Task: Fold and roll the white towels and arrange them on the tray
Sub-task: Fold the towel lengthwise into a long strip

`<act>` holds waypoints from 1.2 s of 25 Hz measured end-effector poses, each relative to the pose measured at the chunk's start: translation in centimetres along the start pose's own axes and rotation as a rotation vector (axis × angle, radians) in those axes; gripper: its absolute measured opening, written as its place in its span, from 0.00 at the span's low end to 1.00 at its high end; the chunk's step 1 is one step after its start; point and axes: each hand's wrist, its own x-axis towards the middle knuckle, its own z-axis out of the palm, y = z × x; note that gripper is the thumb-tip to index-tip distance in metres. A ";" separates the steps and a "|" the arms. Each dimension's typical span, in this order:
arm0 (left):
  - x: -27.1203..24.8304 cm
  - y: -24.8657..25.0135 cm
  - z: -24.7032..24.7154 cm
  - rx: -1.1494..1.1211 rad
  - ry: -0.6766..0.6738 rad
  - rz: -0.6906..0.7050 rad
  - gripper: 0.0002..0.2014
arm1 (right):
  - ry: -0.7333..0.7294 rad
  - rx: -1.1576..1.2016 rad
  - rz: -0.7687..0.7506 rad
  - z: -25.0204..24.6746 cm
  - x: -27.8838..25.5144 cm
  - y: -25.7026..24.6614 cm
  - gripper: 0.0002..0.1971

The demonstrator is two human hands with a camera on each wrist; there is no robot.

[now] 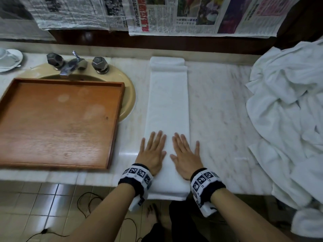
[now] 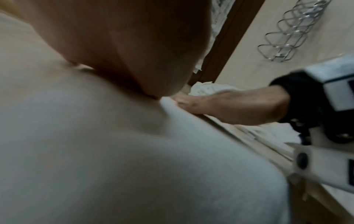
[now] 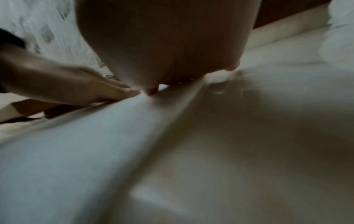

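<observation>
While the marble surface [image 1: 218, 110] carries a heap of loose towels [image 1: 288, 102] at the right and the wooden tray [image 1: 10, 95] at the left, the folded towel [image 1: 167, 102] lies between them as a long strip. It looks soft and light, so take it by the near corners. The left hand [image 1: 152, 154] and right hand [image 1: 186, 154] press it flat with straight fingers.

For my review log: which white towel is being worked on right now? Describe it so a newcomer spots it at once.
On the pale marble counter, right of the brown wooden tray resting over the beige sink, lies a long narrow folded white towel strip. The left hand and right hand press flat on its near end. Unlike the crumpled white towel heap farther right, it is smooth and straight.
</observation>
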 end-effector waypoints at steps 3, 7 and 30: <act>-1.0 -4.1 -0.8 -0.091 0.005 -0.300 0.30 | -0.005 0.085 0.284 -0.6 -0.3 2.7 0.33; -1.6 -1.2 -0.5 -0.059 0.013 -0.084 0.31 | 0.008 0.013 0.045 0.4 -1.2 -0.5 0.33; 11.8 -0.5 -9.3 0.022 -0.117 -0.152 0.31 | -0.043 -0.009 0.091 -8.7 10.4 1.0 0.33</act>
